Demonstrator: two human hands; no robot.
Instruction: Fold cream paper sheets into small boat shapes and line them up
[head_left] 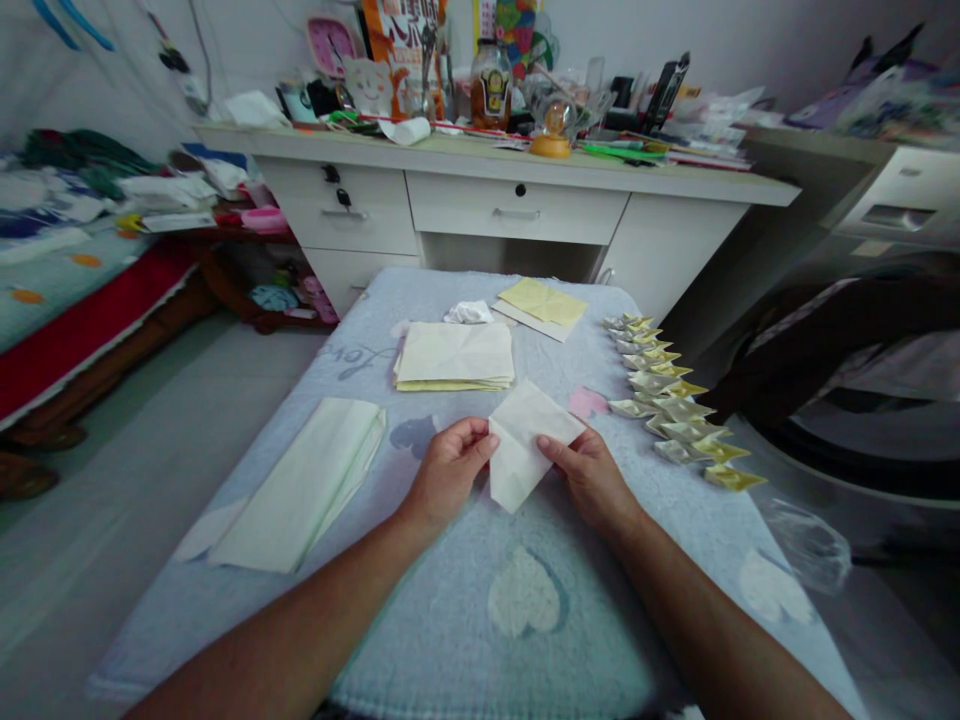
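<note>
A partly folded sheet of pale paper [521, 450] is held just above the cloth-covered table, tilted with one corner pointing away from me. My left hand [456, 462] pinches its left edge between thumb and fingers. On the right side, my right hand [589, 470] grips it with the thumb on top and the fingers hidden beneath. Beyond the hands lies a stack of cream and yellow paper [455, 352]. Several small folded paper boats [667, 390], white and yellow, stand in rows to the right.
A folded pale green sheet [304, 485] lies at left on the blue cloth [442, 620]. Farther back are a crumpled white tissue [469, 312] and yellow paper [544, 300]. A cluttered white desk [517, 205] stands behind. Clear plastic [810, 545] hangs by the right edge.
</note>
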